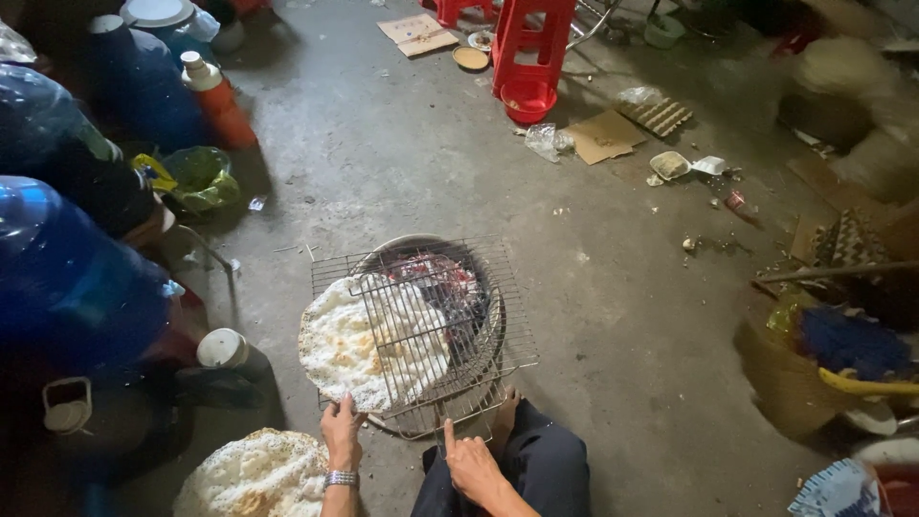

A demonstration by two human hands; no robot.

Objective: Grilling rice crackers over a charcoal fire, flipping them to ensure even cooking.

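Down at the bottom edge, our left hand (341, 431), with a metal bracelet (341, 477) on the wrist, pinched the near rim of the wire grill rack (421, 330), fingers closed on the wire. Our right hand (471, 465) was just beside the rack's near edge too, pointer finger stuck up and touching the wire, the other fingers curled in, holding nothing. One puffy white rice cracker (369, 340) lay sandwiched in the rack, toward its left half, just beyond our left hand's pinch. Under the rack sat the round charcoal stove (450, 287), with coals glowing red on the rack's far right side. Another toasted cracker (257, 474) lay on the floor left of the rack, right next to our left wrist. Way beyond the rack we had a red plastic stool (531, 43).
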